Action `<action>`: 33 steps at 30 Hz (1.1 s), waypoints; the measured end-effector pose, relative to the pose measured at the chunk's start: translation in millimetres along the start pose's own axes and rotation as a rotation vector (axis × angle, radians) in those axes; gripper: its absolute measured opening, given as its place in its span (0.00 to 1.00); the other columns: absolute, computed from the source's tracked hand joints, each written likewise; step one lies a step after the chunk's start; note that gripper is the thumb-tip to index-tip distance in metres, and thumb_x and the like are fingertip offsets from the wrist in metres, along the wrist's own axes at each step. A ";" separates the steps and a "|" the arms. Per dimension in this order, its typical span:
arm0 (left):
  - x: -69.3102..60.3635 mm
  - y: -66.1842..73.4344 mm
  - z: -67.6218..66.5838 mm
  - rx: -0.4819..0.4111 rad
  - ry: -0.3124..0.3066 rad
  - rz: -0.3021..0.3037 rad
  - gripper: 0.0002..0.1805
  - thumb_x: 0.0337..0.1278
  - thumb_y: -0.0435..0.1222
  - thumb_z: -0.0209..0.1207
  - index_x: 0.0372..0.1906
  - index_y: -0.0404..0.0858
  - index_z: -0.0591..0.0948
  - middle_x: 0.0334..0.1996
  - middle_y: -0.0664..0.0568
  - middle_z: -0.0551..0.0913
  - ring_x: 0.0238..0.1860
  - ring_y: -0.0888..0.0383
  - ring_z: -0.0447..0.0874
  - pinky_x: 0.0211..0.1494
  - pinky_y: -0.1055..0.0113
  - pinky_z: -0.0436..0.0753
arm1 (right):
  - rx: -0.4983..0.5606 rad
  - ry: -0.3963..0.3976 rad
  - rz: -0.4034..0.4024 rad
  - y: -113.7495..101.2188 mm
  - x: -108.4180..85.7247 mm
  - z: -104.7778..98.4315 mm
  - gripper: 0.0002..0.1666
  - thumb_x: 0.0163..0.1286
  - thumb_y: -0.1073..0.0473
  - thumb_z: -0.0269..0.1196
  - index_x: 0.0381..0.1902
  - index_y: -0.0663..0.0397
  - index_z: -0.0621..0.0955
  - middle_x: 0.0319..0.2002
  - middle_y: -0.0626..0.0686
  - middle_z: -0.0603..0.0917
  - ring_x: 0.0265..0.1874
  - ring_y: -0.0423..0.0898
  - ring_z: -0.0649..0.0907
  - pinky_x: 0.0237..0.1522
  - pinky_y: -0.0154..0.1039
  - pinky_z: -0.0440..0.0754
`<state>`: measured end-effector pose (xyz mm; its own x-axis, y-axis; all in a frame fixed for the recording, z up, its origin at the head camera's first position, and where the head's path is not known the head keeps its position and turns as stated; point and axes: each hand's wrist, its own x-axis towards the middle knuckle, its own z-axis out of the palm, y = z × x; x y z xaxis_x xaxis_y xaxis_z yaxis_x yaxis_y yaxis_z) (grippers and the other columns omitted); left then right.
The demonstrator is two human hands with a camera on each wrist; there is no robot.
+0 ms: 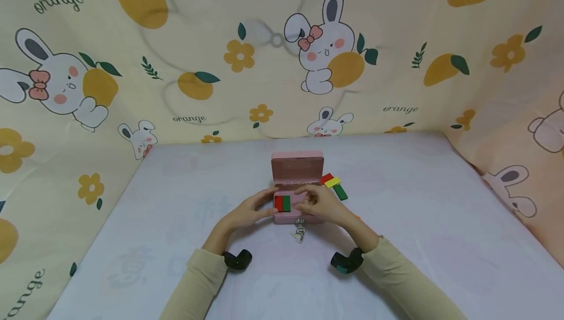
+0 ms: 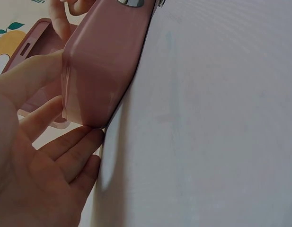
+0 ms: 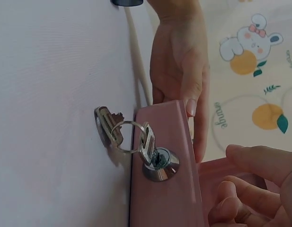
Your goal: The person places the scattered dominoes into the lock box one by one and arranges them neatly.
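In the middle of the white tabletop (image 1: 410, 222), a pink metal box (image 1: 284, 219) stands with its lid (image 1: 297, 169) raised at the far side. Inside, toward the left wall, a red block (image 1: 278, 204) and a green block (image 1: 286, 203) lie side by side, red on the left.

The left hand (image 1: 246, 212) rests against the box's left end, its thumb and fingers spread apart; the thumb touches the near part of the rim, while the other fingers lie along the end wall. The right hand (image 1: 326, 203) is over the right half of the box, thumb and index finger parted with a gap between the tips and the remaining fingers loosely bent. Nothing shows between those tips.

On the near wall sits a round lock (image 3: 161, 165) with a key (image 3: 147, 144) in it; a ring (image 3: 127, 137) joins that to a second key (image 3: 109, 125), which hangs by the tabletop.

Just beyond the right hand, to the right of the box, a loose red block (image 1: 326, 178), a yellow block (image 1: 332, 182) and a loose green block (image 1: 340, 192) lie close together, with the green nearest.
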<state>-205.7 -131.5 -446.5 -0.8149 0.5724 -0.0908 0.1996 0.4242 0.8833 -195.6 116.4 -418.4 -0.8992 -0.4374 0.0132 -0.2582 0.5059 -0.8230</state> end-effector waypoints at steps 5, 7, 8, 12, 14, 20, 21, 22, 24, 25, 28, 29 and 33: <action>-0.3 0.6 -0.4 0.006 0.008 0.002 0.35 0.65 0.41 0.58 0.74 0.43 0.59 0.76 0.43 0.57 0.76 0.43 0.56 0.79 0.43 0.55 | -0.011 0.012 -0.014 -0.5 -5.6 -4.1 0.22 0.62 0.60 0.67 0.52 0.64 0.79 0.26 0.53 0.76 0.25 0.40 0.72 0.26 0.26 0.71; 0.0 0.7 -0.5 0.005 0.009 0.004 0.35 0.65 0.41 0.58 0.74 0.42 0.60 0.76 0.43 0.58 0.76 0.43 0.56 0.79 0.43 0.55 | -0.023 0.019 -0.016 -0.6 -8.5 -5.9 0.22 0.62 0.59 0.67 0.52 0.63 0.80 0.26 0.52 0.76 0.25 0.40 0.72 0.26 0.26 0.71; 0.1 0.7 -0.5 0.003 0.008 0.004 0.35 0.65 0.41 0.58 0.74 0.42 0.60 0.76 0.43 0.58 0.76 0.43 0.56 0.79 0.43 0.55 | -0.030 0.020 -0.020 -0.5 -9.8 -6.9 0.22 0.62 0.59 0.67 0.52 0.63 0.80 0.26 0.52 0.76 0.25 0.40 0.72 0.26 0.26 0.71; 0.2 0.3 -0.5 -0.005 0.008 0.000 0.35 0.65 0.41 0.58 0.74 0.42 0.60 0.76 0.43 0.58 0.77 0.43 0.56 0.79 0.44 0.54 | -0.040 0.020 -0.020 -0.2 -14.6 -11.5 0.23 0.61 0.58 0.67 0.52 0.63 0.79 0.27 0.52 0.77 0.26 0.41 0.72 0.26 0.26 0.71; 0.2 -0.2 -0.4 -0.009 0.007 0.000 0.35 0.65 0.41 0.58 0.74 0.42 0.59 0.76 0.43 0.58 0.77 0.43 0.55 0.80 0.44 0.54 | -0.039 0.022 -0.012 0.5 -16.5 -13.5 0.23 0.61 0.58 0.68 0.52 0.63 0.80 0.27 0.52 0.77 0.27 0.41 0.73 0.26 0.27 0.71; -0.3 -1.8 -0.3 -0.015 0.001 0.006 0.35 0.65 0.40 0.58 0.74 0.41 0.59 0.76 0.43 0.57 0.77 0.43 0.55 0.80 0.45 0.54 | -0.026 0.032 -0.001 6.9 -21.6 -17.6 0.21 0.62 0.60 0.67 0.51 0.64 0.80 0.25 0.52 0.76 0.26 0.41 0.73 0.25 0.26 0.70; -0.3 -1.9 -0.3 -0.016 0.001 0.006 0.35 0.65 0.40 0.58 0.74 0.41 0.59 0.76 0.43 0.57 0.77 0.43 0.55 0.80 0.45 0.54 | -0.028 0.032 0.002 8.6 -22.5 -18.3 0.21 0.62 0.60 0.67 0.51 0.64 0.80 0.26 0.51 0.75 0.26 0.41 0.72 0.25 0.26 0.70; -0.5 -2.0 -0.3 -0.017 0.001 0.006 0.35 0.65 0.40 0.58 0.74 0.41 0.59 0.76 0.43 0.57 0.77 0.43 0.55 0.80 0.45 0.54 | -0.032 0.033 0.003 10.3 -23.4 -19.0 0.21 0.62 0.60 0.67 0.51 0.64 0.81 0.26 0.52 0.75 0.27 0.42 0.72 0.26 0.26 0.69; -0.2 -2.1 -0.3 -0.019 0.001 0.007 0.35 0.65 0.40 0.58 0.74 0.41 0.59 0.76 0.43 0.57 0.77 0.43 0.55 0.80 0.45 0.54 | -0.037 0.034 0.013 13.6 -25.3 -20.6 0.21 0.62 0.59 0.67 0.51 0.63 0.81 0.26 0.52 0.74 0.28 0.42 0.72 0.26 0.26 0.69; -0.1 -2.1 -0.3 -0.021 0.000 0.007 0.35 0.65 0.40 0.58 0.74 0.41 0.59 0.76 0.43 0.57 0.77 0.43 0.55 0.80 0.45 0.54 | -0.039 0.035 0.019 14.8 -26.4 -21.6 0.21 0.62 0.59 0.67 0.52 0.62 0.81 0.27 0.52 0.74 0.28 0.43 0.72 0.27 0.27 0.69; 0.4 -1.6 -0.2 -0.023 0.000 0.005 0.36 0.65 0.40 0.58 0.74 0.42 0.59 0.76 0.43 0.56 0.77 0.43 0.55 0.80 0.45 0.54 | -0.046 0.035 0.033 17.4 -29.5 -25.0 0.21 0.63 0.58 0.67 0.52 0.61 0.81 0.27 0.52 0.75 0.29 0.43 0.72 0.27 0.27 0.69; 0.7 -1.4 -0.1 -0.021 0.000 0.005 0.36 0.65 0.40 0.58 0.74 0.41 0.59 0.76 0.43 0.57 0.77 0.43 0.55 0.80 0.45 0.54 | -0.050 0.036 0.035 17.7 -30.6 -26.2 0.21 0.62 0.58 0.67 0.51 0.61 0.81 0.27 0.52 0.76 0.28 0.43 0.72 0.27 0.27 0.69; 1.1 -0.8 0.0 -0.013 0.001 0.004 0.35 0.65 0.39 0.58 0.74 0.42 0.59 0.76 0.44 0.56 0.77 0.44 0.55 0.80 0.45 0.54 | -0.061 0.032 0.034 20.8 -33.6 -31.7 0.21 0.62 0.58 0.67 0.51 0.62 0.81 0.26 0.52 0.77 0.26 0.41 0.72 0.25 0.27 0.69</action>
<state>-206.8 -131.2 -447.3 -0.8144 0.5738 -0.0867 0.1958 0.4124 0.8897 -181.9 165.2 -418.0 -0.9184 -0.3956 0.0043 -0.2470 0.5649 -0.7873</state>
